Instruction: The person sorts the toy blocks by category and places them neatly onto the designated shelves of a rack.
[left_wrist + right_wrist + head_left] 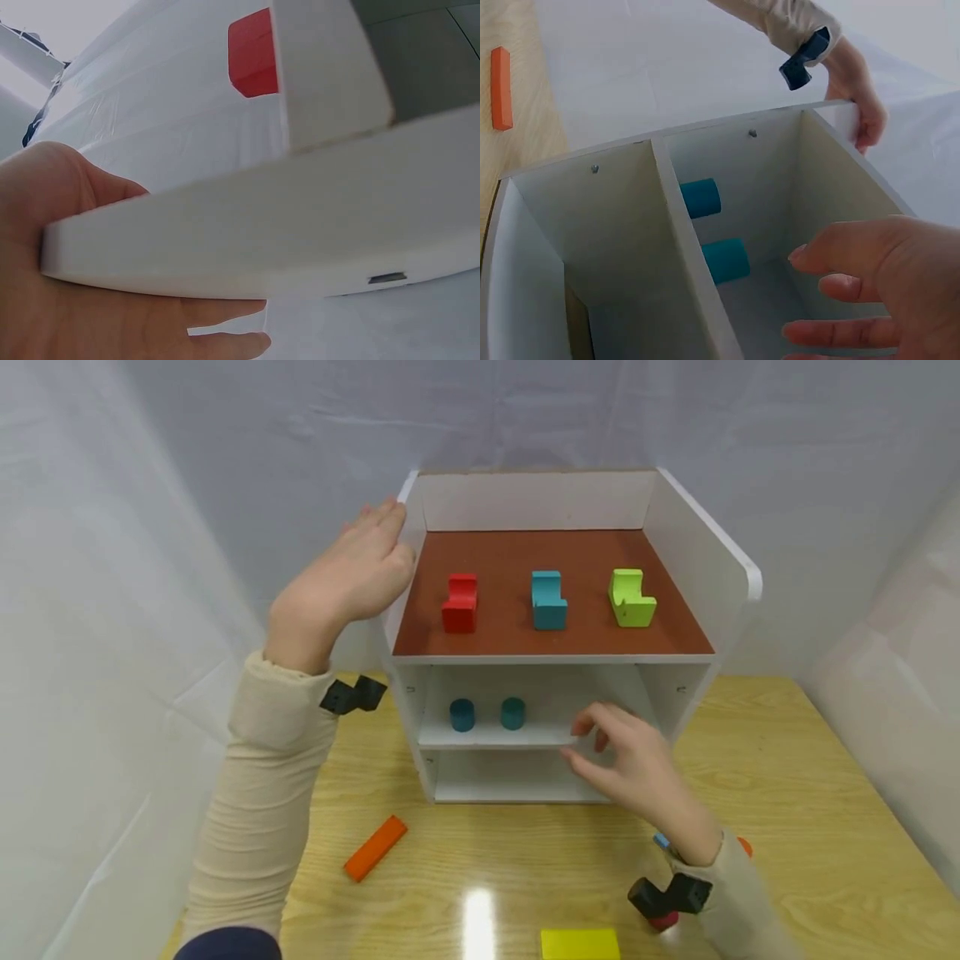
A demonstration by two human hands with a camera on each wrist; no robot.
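Head view is showing the left hand (352, 581) lying flat, fingers straight, against the outer left wall of the shelf (705, 568), seemingly steadying it; the left wrist view has that palm (52, 247) pressing the white panel edge. The right hand (630, 760) is hovering at the front of the shelf's middle level, fingers loosely curled and holding nothing. Inside that level, left of the hand, two teal cylinders (462, 714) (513, 712) are standing side by side. On top of the shelf, red (460, 603), teal (548, 600) and green (631, 598) blocks are sitting in a row. In front of the shelf, an orange bar (375, 847) and a yellow block (580, 943) are lying on the table (825, 827).
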